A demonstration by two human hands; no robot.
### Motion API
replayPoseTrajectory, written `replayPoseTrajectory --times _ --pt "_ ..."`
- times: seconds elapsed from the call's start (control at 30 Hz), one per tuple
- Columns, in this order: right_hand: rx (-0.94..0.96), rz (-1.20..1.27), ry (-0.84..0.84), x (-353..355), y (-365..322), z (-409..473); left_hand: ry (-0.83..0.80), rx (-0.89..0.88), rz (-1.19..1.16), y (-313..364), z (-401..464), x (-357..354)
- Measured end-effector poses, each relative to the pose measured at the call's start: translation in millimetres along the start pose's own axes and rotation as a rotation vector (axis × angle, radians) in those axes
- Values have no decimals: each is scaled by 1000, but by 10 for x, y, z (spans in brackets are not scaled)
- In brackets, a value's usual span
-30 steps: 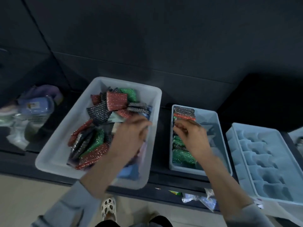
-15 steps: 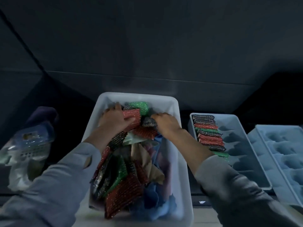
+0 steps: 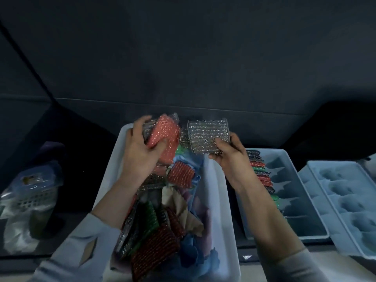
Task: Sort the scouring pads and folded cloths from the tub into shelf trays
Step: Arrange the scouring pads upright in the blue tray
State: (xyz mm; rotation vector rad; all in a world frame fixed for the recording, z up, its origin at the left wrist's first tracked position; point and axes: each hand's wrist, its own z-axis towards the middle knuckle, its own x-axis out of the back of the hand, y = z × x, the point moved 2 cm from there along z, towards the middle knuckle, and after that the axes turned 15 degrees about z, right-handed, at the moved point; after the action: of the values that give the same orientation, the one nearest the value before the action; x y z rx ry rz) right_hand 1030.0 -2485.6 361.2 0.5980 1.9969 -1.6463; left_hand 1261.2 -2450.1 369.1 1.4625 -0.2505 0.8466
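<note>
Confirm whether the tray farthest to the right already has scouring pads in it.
No: the far-right tray shows only bare compartments, while the row of scouring pads stands in the nearer tray beside the tub.

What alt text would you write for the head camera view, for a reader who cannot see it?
Over a white tub of scouring pads and cloths, the left hand grips a red pad and the right hand holds up a silver pad. To the right, a blue tray holds a row of pads beside another tray.

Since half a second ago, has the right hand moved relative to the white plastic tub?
Yes. The right hand has lifted a silver scouring pad toward the white tub's right rim.
</note>
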Motion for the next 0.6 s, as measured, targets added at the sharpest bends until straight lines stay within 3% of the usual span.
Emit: replayPoseTrajectory --times 0.07,0.13,0.27,0.4,0.6 --pt "-16 125 -19 -6 -52 -22 -50 152 -299 78 -65 -28" --pt "-25 128 -38 -17 -64 -67 -52 238 -437 122 -144 -88" --pt "-11 -237 -55 -15 72 -179 -151 296 -500 168 -354 -220" --pt "11 -393 -83 8 68 -273 -331 236 -380 214 -568 -254" --pt "-66 -277 15 302 -9 -436 -236 189 -230 294 -717 -392"
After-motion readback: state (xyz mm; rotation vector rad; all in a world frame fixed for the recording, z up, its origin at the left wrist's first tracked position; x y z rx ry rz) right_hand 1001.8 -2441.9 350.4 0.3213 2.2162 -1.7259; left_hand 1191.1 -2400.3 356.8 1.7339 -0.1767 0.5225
